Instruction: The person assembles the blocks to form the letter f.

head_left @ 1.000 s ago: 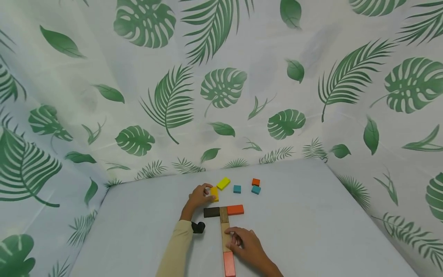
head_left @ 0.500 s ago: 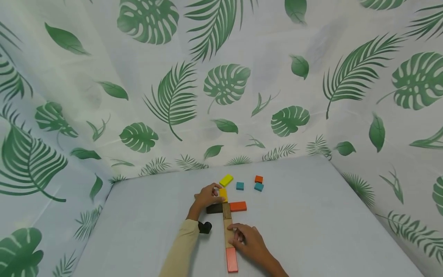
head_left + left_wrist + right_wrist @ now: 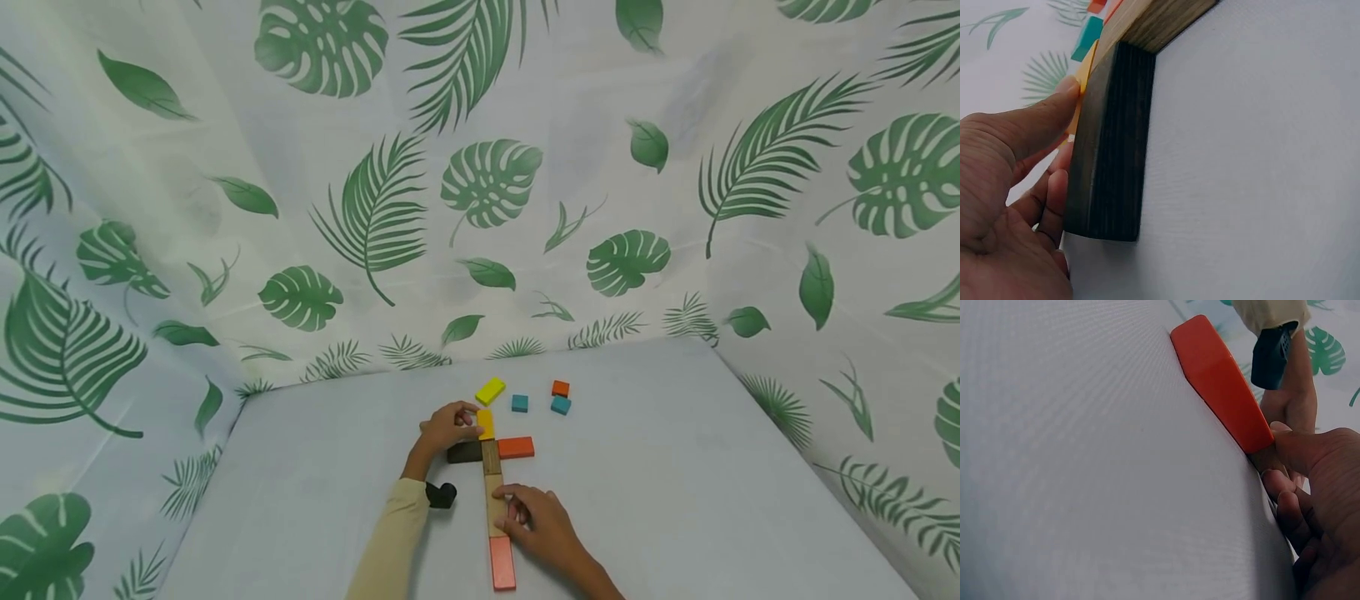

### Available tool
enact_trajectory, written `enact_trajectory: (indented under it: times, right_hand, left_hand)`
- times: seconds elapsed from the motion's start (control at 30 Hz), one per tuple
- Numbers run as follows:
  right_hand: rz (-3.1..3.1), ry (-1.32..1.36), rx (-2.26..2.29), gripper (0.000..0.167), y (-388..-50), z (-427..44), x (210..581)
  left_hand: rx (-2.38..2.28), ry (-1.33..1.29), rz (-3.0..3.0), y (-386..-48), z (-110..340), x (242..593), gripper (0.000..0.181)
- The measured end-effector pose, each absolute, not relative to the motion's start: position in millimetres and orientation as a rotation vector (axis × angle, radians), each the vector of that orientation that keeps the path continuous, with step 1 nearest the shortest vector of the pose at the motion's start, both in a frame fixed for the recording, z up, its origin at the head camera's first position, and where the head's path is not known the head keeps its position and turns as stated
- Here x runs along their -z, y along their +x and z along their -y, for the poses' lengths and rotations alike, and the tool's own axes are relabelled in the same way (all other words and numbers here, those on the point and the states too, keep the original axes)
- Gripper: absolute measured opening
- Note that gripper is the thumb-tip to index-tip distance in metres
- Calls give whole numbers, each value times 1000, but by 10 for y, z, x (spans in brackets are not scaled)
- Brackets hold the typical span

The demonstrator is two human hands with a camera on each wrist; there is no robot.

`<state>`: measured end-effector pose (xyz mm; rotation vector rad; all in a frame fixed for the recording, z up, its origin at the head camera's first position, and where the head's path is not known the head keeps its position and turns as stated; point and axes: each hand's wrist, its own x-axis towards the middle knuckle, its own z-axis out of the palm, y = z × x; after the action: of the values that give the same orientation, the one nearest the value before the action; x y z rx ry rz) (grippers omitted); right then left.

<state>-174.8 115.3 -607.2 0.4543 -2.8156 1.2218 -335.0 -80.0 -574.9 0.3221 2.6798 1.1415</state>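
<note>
Amber block (image 3: 487, 424), moved since one second earlier from the left to the twelve o'clock end of the brown block (image 3: 491, 457). It was pinched in the narrow grip of the left hand (image 3: 448, 426); the dark block (image 3: 1110, 147) hid most of it from the left wrist camera. That dark block lay at nine o'clock, partly covered by the hand, and the orange block (image 3: 516, 447) at three. Toward six o'clock, the right hand (image 3: 542, 527) pinched the tan block (image 3: 495, 508), partly obscuring it; its lower fingers were shadowed.
</note>
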Motion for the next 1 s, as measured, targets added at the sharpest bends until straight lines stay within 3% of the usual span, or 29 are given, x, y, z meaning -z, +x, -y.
enact_trajectory:
  times: [1.0]
  right_hand:
    - [2822, 448, -1230, 35, -1747, -1156, 6074]
  left_hand:
    - [-1121, 388, -2727, -3331, 790, 5785, 35]
